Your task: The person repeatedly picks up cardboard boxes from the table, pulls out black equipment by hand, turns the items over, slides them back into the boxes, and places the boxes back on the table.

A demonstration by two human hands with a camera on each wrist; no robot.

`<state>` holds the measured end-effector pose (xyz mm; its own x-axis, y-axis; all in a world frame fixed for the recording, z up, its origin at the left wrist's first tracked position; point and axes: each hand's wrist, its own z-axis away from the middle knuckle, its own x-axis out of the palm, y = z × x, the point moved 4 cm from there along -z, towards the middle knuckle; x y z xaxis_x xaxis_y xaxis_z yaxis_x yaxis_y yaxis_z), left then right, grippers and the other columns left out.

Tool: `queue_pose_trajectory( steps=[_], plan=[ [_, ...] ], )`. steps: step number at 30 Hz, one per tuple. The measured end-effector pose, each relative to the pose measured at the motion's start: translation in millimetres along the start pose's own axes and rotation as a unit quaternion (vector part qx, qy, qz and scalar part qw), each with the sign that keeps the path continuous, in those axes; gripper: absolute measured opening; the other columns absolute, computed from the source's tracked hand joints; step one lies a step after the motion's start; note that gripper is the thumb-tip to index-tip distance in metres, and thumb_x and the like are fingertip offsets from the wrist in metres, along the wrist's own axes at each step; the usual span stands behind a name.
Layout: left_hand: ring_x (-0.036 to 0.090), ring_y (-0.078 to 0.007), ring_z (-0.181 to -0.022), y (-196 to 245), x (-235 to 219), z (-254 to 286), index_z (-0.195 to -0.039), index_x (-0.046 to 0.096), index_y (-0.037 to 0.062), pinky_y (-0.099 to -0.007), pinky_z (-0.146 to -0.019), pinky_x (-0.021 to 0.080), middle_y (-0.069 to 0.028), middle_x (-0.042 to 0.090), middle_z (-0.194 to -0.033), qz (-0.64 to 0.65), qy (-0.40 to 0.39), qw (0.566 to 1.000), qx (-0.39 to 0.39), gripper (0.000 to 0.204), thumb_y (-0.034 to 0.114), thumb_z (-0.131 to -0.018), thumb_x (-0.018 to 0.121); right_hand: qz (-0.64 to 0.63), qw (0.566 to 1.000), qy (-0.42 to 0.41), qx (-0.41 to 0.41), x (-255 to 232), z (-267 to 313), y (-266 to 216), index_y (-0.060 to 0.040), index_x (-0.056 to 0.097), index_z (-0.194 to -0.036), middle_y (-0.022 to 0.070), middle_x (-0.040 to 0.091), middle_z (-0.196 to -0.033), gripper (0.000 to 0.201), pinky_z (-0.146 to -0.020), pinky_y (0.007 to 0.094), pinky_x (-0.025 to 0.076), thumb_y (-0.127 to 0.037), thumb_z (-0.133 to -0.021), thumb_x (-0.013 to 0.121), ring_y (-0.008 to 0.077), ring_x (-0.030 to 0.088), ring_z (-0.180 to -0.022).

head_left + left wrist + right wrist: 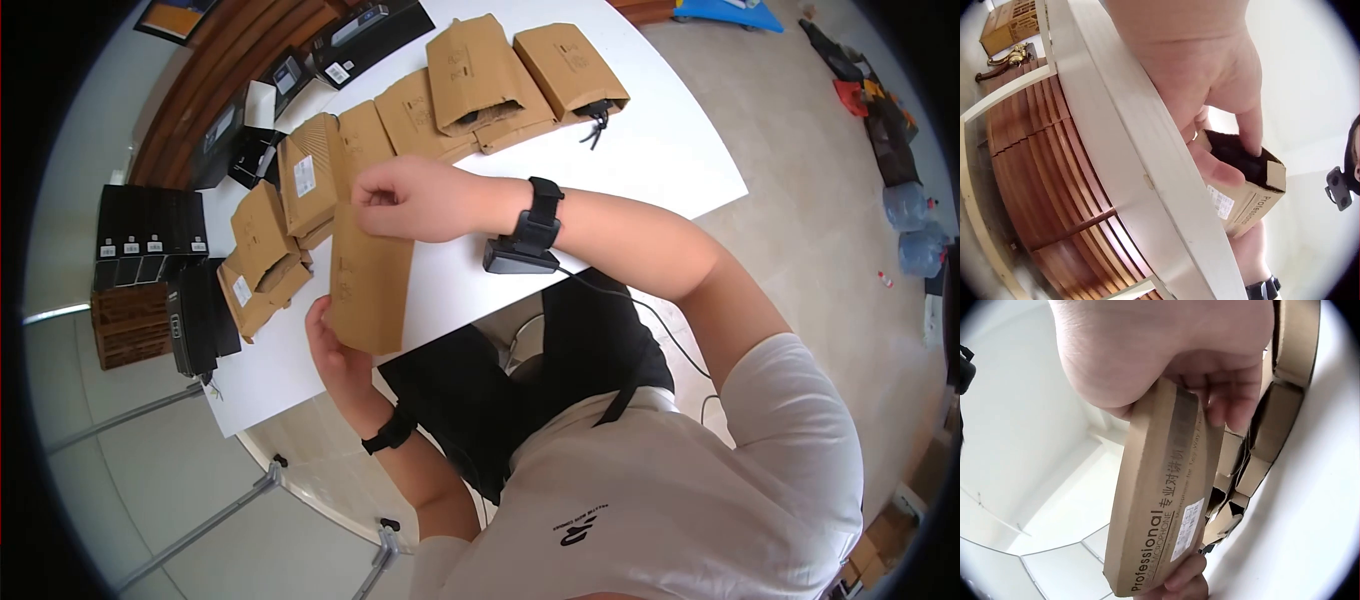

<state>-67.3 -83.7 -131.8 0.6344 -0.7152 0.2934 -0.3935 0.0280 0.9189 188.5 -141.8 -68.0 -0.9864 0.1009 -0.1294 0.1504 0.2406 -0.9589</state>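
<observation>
A slim brown cardboard box (370, 285) is held between both hands above the white table. It is printed "Professional" and carries a white label (1187, 529). My right hand (415, 200) grips its upper end, with curled fingers (1238, 394) along one side in the right wrist view. At the lower end my left hand (340, 350) holds the box by its open mouth. In the left wrist view one finger (1250, 131) dips into that mouth while another digit (1216, 165) lies against the outside wall. The inside of the box (1277, 176) looks dark.
Several similar cardboard boxes (475, 75) lie along the table's far side, one with a black cord (597, 125) sticking out. Black boxes (150, 220) stand at the left and back. The white table (470, 285) has its near edge by the person's legs.
</observation>
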Motion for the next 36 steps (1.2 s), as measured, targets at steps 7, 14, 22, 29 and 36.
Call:
queue_pose_trajectory(
  steps=[7, 14, 22, 29, 36],
  plan=[
    [0.061, -0.0251, -0.106, 8, 28, 0, -0.134, 0.044, -0.0043, -0.0372, -0.082, 0.053, -0.0149, 0.055, -0.127, -0.199, 0.05, 0.973, -0.103, 0.075, 0.059, -0.094, 0.052, -0.02, 0.999, -0.001, -0.03, -7, 0, -8, -0.0029, 0.064, -0.088, -0.0034, 0.058, -0.07, 0.014, -0.058, 0.023, 0.042, -0.016, -0.09, 0.064, 0.0034, 0.05, -0.066],
    [0.06, -0.0126, -0.066, -3, 39, 9, -0.121, 0.052, -0.0046, -0.0229, -0.048, 0.042, -0.0097, 0.065, -0.096, -0.055, 0.011, 0.982, -0.179, 0.069, 0.051, -0.086, 0.07, -0.068, 0.996, -0.032, -0.047, -9, -1, -8, -0.0034, 0.066, -0.089, -0.0038, 0.061, -0.073, 0.017, -0.06, 0.021, 0.043, -0.02, -0.09, 0.066, 0.0031, 0.053, -0.068],
    [0.057, -0.0115, -0.065, 27, 61, -5, -0.116, 0.056, -0.0032, -0.0221, -0.047, 0.037, -0.008, 0.064, -0.093, -0.084, 0.184, 0.975, -0.091, 0.051, 0.033, -0.085, 0.073, 0.02, 0.985, 0.052, -0.164, -16, 0, -20, -0.0086, 0.067, -0.097, -0.0014, 0.061, -0.089, 0.02, -0.064, 0.0244, 0.047, -0.026, -0.087, 0.072, 0.0081, 0.058, -0.078],
    [0.053, -0.0096, -0.065, 75, 54, -46, -0.113, 0.058, -0.0012, -0.0209, -0.048, 0.033, -0.0052, 0.063, -0.092, -0.207, 0.187, 0.96, -0.023, 0.033, 0.024, -0.093, 0.063, 0.193, 0.892, 0.234, -0.335, -34, 6, -36, -0.0151, 0.067, -0.086, 0.0019, 0.063, -0.088, 0.019, -0.063, 0.0327, 0.051, -0.033, -0.08, 0.072, 0.0229, 0.063, -0.077],
    [0.04, -0.004, -0.05, 105, 83, -116, -0.103, 0.064, 0.0004, -0.0198, -0.043, 0.027, -0.0011, 0.06, -0.077, -0.277, 0.142, 0.944, -0.106, 0.029, 0.027, -0.093, 0.064, 0.091, 0.974, -0.193, -0.071, -3, 17, -40, -0.0043, 0.041, -0.053, 0.003, 0.036, -0.049, 0.04, -0.046, 0.0325, 0.028, -0.019, -0.083, 0.063, 0.0133, 0.033, -0.047]
  ],
)
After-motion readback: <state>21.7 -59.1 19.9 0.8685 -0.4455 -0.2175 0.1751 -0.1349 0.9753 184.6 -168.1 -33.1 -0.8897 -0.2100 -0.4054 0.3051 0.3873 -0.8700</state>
